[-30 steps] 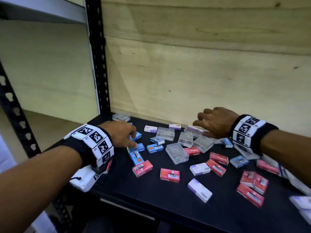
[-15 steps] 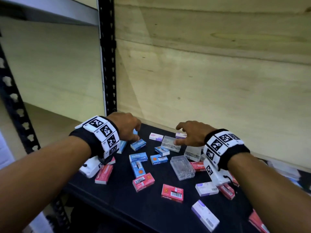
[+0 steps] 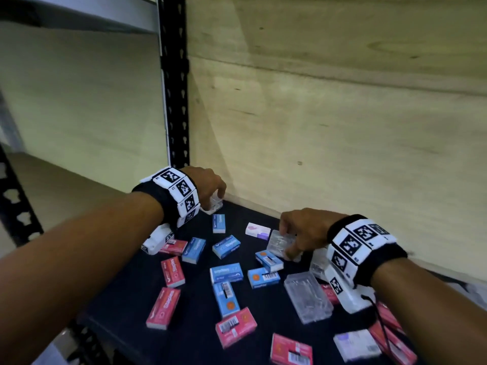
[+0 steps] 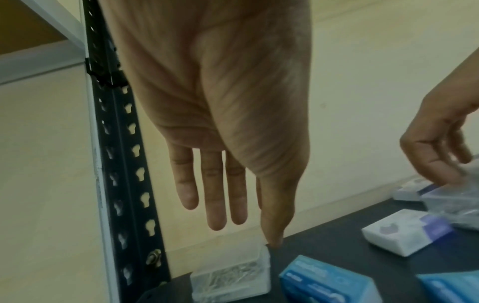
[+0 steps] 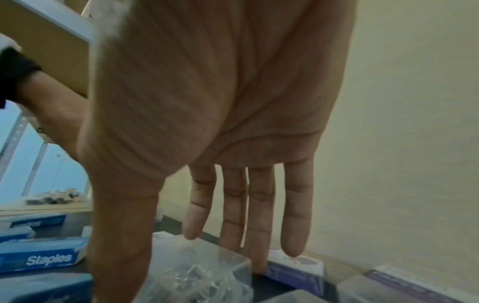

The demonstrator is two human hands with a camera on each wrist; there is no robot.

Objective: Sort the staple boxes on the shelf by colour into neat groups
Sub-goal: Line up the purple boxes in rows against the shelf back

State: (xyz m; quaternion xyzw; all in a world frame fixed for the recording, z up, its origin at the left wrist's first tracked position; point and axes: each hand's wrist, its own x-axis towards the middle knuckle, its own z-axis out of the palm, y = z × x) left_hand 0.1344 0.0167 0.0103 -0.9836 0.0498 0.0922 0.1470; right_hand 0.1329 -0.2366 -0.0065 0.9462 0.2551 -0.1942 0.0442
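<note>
Left hands (image 3: 208,184) reached corner clear box (image 3: 214,206), staples inside

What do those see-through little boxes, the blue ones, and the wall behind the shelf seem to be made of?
Clear box: seemingly hard glossy plastic; transparent, silvery staples visible inside.
Blue box: probably printed cardboard; matte, sharp folded edges, barcode.
Back panel: likely unfinished plywood; pale grain and knots.
</note>
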